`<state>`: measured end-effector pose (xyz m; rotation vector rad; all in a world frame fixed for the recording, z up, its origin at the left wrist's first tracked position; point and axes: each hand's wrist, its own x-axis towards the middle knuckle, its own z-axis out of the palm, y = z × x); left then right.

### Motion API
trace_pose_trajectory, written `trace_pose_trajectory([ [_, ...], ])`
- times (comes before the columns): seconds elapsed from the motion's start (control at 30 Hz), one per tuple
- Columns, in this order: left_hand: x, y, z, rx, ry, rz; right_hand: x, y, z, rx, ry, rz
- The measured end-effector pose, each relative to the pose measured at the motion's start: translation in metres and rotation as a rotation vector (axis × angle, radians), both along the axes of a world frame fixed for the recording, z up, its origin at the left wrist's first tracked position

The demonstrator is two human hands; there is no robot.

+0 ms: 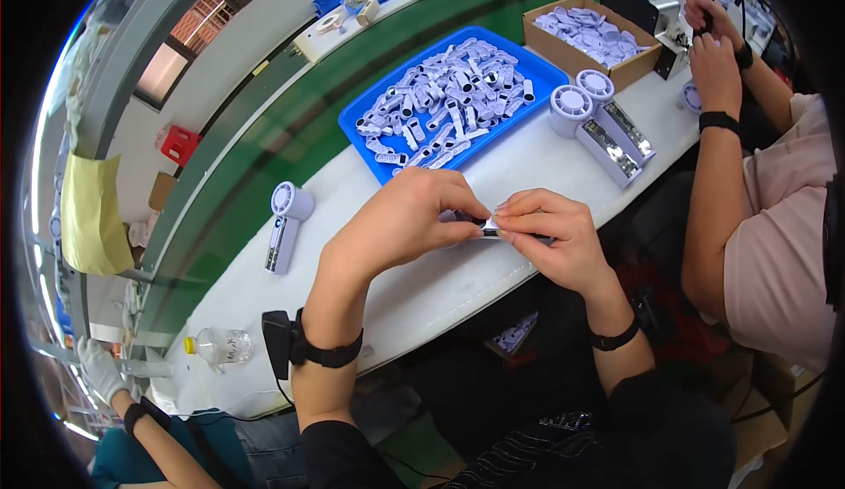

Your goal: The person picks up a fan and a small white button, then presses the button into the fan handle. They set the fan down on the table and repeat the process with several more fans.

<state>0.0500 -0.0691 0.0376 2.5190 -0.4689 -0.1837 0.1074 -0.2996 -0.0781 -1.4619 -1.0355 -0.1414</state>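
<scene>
Over the near edge of the bench, both my hands are closed around a small white-and-black part [490, 226]. My left hand [414, 220] pinches its left end, and the fingertips of my right hand [550, 229] press on its right end. My fingers cover most of the part, so its full shape cannot be made out. Just beyond my hands lies a blue tray [354, 125] heaped with small lilac plastic panels [458, 88]. On the right, two lilac handheld fans [607, 141] lie side by side, dark insides showing along their handles. A single handheld fan [283, 229] lies to the left.
An open cardboard box [629, 73] of lilac pieces stands beyond the fans. A plastic bottle with a yellow cap [220, 346] lies on the white bench [396, 300] at left. One co-worker's arms [717, 84] work at far right; another's gloved hand [101, 370] shows at lower left.
</scene>
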Motion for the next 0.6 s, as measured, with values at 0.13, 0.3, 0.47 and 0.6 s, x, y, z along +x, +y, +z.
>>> trace_pose_trajectory([
  [0.13, -0.005, 0.01, -0.022, -0.214, -0.072, 0.006, -0.004, 0.0, 0.004, -0.017, 0.05, -0.007],
  [0.3, -0.008, 0.014, -0.042, -0.386, -0.072, 0.037, -0.005, 0.001, 0.002, -0.026, 0.042, 0.006],
  [0.47, -0.012, 0.014, -0.042, -0.389, -0.092, 0.024, -0.002, 0.001, -0.001, -0.056, -0.007, -0.01],
  [0.6, -0.01, 0.018, -0.049, -0.438, -0.117, -0.002, -0.003, 0.003, 0.001, -0.071, -0.027, -0.045],
])
